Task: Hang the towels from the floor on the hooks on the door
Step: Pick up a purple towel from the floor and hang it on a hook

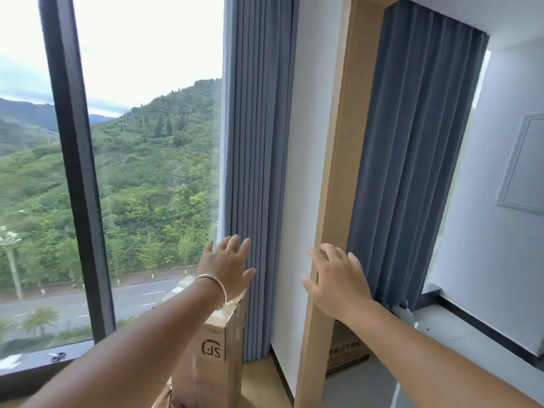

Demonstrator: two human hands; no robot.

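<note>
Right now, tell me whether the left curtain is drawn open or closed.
Open: the left curtain is bunched in tight pleats beside the bare window.

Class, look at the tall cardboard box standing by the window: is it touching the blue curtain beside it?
Cannot tell. In the head view the cardboard box overlaps the curtain along its right edge, but one view cannot show whether they press together or merely line up.

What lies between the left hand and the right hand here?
In the head view, a strip of white wall and the edge of the wooden frame separate the left hand and right hand; no towel shows.
</note>
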